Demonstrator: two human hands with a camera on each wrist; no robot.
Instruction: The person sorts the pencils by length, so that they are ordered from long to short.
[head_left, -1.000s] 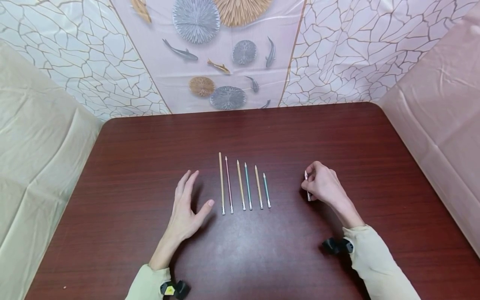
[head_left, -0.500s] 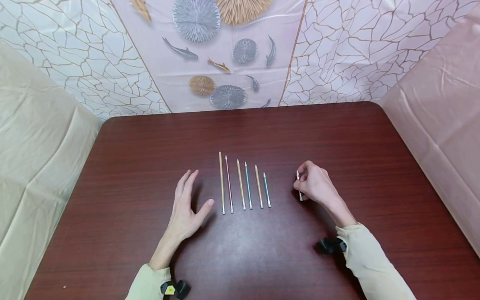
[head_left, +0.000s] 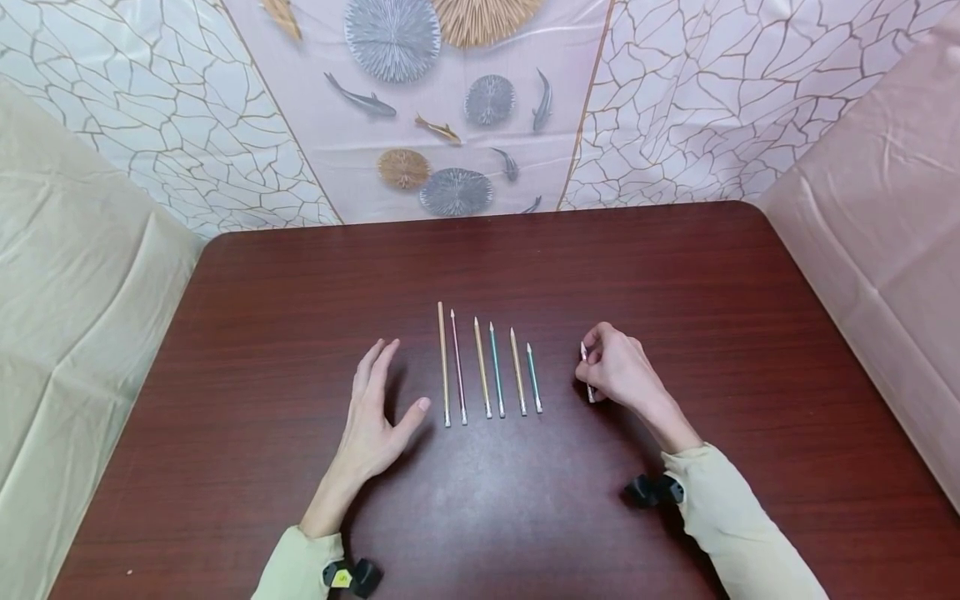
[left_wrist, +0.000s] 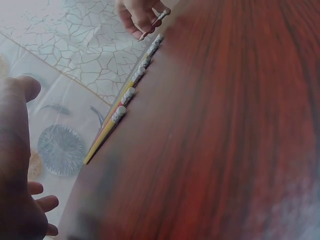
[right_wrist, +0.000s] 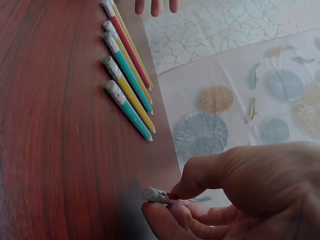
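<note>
My right hand (head_left: 618, 371) pinches a short red pencil (right_wrist: 159, 195) between thumb and fingers, its white eraser end towards me. In the head view this pencil is at the right of a row of pencils, apart from them. From left to right the row shows a long yellow pencil (head_left: 443, 367), a red pencil (head_left: 458, 367), a yellow pencil (head_left: 482, 367), a teal pencil (head_left: 497, 371), another yellow pencil (head_left: 518, 371) and a short teal pencil (head_left: 534, 379). Left of the row, my left hand (head_left: 375, 425) has its fingers spread and holds nothing.
The pencils lie on a dark red-brown wooden table (head_left: 300, 292), erasers towards me. A patterned cloth (head_left: 442, 100) hangs behind the far edge, with pale cloths at both sides. A tiny pale speck (head_left: 129, 572) lies at the near left.
My right hand has moved left with the short red pencil, closer to the row. The left hand and the pencils in the row have stayed in place.
</note>
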